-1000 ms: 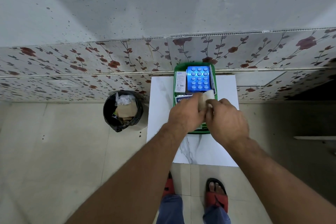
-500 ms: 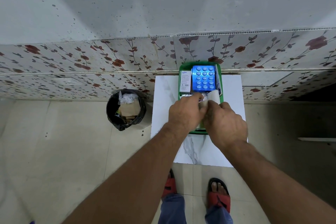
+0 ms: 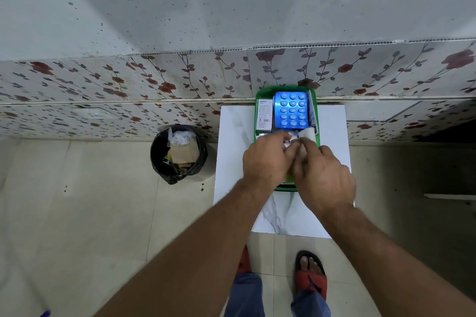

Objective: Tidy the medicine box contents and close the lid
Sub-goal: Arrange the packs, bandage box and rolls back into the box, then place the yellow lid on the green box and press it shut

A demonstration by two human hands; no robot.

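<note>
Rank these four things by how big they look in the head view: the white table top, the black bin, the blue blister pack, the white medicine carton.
1. white table top
2. black bin
3. blue blister pack
4. white medicine carton, narrower than the pack

Both hands cover part of the table top.

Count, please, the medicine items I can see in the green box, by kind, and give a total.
Blue blister pack: 1
White and green carton: 1
Beige bandage roll: 1
Total: 3 clearly visible. The left hand and right hand hide the rest of the green box.
</note>
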